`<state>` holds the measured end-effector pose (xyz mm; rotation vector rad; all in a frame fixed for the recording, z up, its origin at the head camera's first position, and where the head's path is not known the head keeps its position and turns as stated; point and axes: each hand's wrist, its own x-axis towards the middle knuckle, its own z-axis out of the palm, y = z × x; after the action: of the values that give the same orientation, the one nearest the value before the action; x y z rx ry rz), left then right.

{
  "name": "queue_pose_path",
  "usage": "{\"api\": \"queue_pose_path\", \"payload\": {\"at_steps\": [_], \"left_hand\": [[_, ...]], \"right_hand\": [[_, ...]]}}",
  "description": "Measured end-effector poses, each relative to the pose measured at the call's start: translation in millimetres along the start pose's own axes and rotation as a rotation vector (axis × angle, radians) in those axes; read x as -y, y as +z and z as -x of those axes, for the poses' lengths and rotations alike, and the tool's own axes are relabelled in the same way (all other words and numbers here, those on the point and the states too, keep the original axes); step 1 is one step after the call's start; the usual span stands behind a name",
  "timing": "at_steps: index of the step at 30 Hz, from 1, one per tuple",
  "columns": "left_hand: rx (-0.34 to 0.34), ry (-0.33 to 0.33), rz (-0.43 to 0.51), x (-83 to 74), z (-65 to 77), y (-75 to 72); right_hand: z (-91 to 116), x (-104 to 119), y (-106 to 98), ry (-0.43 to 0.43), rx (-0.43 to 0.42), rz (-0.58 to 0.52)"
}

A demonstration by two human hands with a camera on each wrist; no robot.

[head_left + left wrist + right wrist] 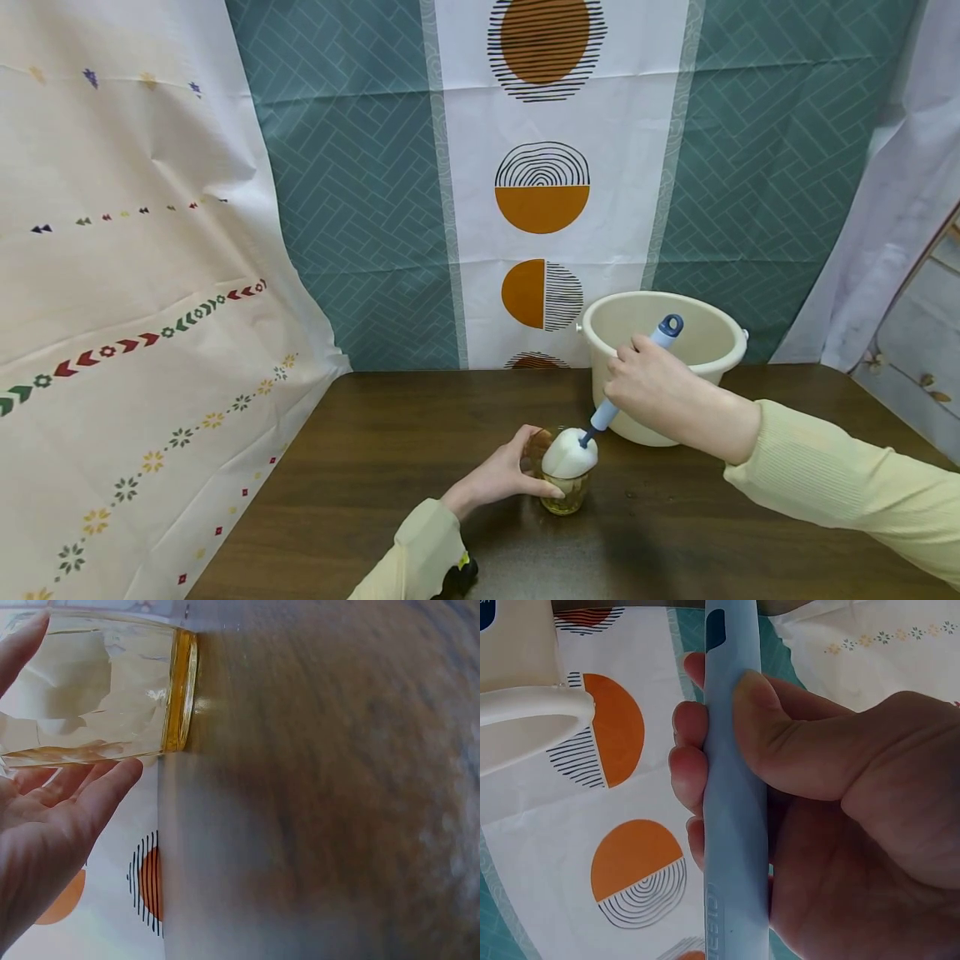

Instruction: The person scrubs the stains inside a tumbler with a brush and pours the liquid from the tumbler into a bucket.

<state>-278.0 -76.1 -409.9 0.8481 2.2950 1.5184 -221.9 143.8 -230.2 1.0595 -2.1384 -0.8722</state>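
Right wrist view shows unclear handle lettering; left and right hands clasp glass and brush respectively.

Grips a light-blue handle in the curled right hand, in front of a cream bucket and a white-and-green cloth printed with orange-and-black circles.

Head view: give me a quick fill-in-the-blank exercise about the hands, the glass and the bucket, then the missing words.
1. The ____ hand holds the amber glass.
2. The right hand grips a handle coloured light ____.
3. The lower part of the white brush head is ____ the glass's rim.
4. Of the glass and the cream bucket, the larger is the ____.

Missing words: left; blue; below; bucket.
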Motion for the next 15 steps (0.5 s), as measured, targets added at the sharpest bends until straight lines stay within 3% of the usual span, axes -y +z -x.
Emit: {"api": "queue_pose_path", "payload": {"at_steps": [15], "left_hand": [[-0.006,-0.001,-0.018,-0.4,-1.0,-1.2]], "right_hand": [[-1.3,-2.5,-2.3,-0.034,0.033,-0.017]]}}
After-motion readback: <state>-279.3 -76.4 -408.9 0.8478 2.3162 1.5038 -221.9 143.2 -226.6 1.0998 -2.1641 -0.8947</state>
